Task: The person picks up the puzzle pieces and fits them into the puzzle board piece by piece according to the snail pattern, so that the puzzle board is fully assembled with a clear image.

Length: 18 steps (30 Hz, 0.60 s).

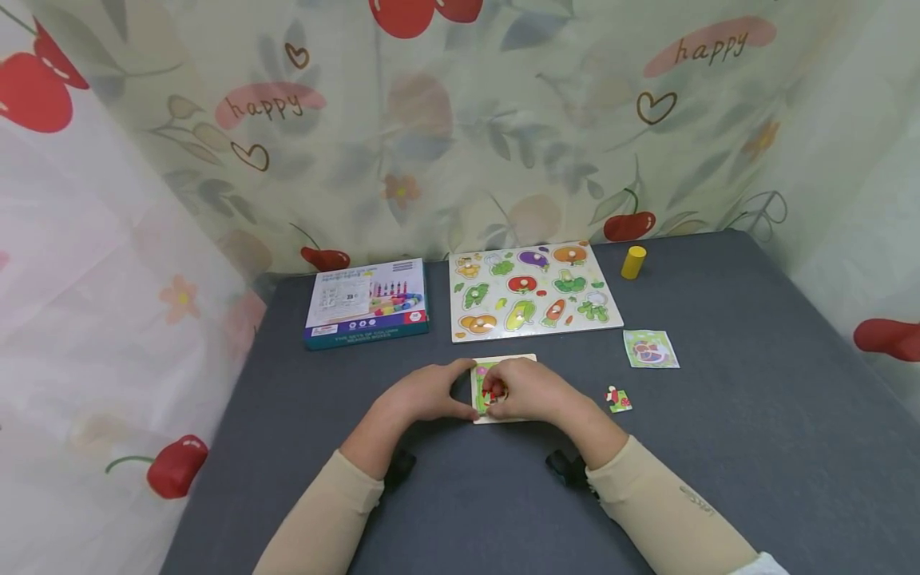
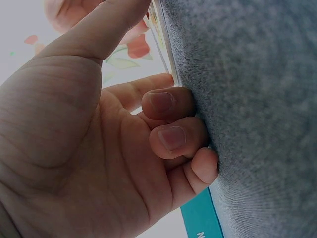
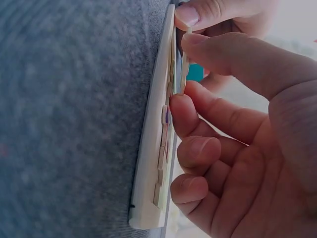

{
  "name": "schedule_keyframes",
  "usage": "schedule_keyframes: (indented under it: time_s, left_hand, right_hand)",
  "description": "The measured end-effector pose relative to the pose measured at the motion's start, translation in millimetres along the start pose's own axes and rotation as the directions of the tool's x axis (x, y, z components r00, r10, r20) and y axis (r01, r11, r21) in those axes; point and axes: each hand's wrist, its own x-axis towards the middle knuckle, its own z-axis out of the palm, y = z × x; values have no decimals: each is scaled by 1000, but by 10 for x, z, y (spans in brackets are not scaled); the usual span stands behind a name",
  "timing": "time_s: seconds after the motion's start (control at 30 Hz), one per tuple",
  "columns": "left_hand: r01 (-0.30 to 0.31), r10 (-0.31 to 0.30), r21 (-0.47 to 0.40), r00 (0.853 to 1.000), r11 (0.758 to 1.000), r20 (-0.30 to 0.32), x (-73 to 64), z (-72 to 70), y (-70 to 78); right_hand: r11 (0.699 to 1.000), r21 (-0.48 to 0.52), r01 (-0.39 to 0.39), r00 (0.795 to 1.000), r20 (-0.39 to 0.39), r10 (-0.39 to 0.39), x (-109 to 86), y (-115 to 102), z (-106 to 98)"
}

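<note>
A small wooden jigsaw board lies flat on the dark table, with several thin pieces set in it, seen edge-on in the right wrist view. My left hand holds the board's left side, thumb at the near corner and index finger at the far one; its other fingers are curled in the left wrist view. Between thumb and fingertips my right hand pinches a thin jigsaw piece, tilted just above the board. The right hand hides much of the board from the head view. One loose jigsaw piece lies to the right.
Behind the board are a boxed set and a vegetable peg puzzle. A yellow cylinder stands at the back right, with a small picture card nearer. Patterned cloth hangs along the table's back and sides.
</note>
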Motion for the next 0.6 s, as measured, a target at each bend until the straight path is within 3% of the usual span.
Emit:
schedule_keyframes:
  time_s: [0.6]
  left_hand:
    - [5,-5,-3,1000,1000,-1,-6,2,9]
  right_hand:
    - [1000,-26,-10,1000,-3,10,-14,3,25]
